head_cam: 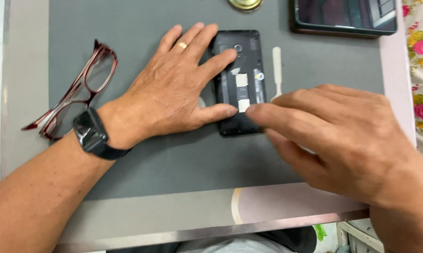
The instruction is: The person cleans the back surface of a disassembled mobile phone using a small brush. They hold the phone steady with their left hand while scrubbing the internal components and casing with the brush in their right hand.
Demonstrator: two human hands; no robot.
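A black phone (240, 70) with its back cover off lies on a grey mat (174, 159), its inner parts and white stickers showing. My left hand (178, 89) rests flat on the phone's left side, with index finger and thumb on its body; it wears a ring and a dark wristwatch. My right hand (333, 136) reaches in from the right, a fingertip touching the phone's lower part near a white sticker. A white plastic pry tool (277, 70) lies just right of the phone, its lower end hidden behind my right fingers.
Red-framed glasses (80, 89) lie folded at the mat's left edge. A dark tablet (343, 18) sits at the top right, a round brass object (245, 4) at the top edge. A floral cloth (422, 70) covers the far right. The table's metal front edge (211, 229) is close.
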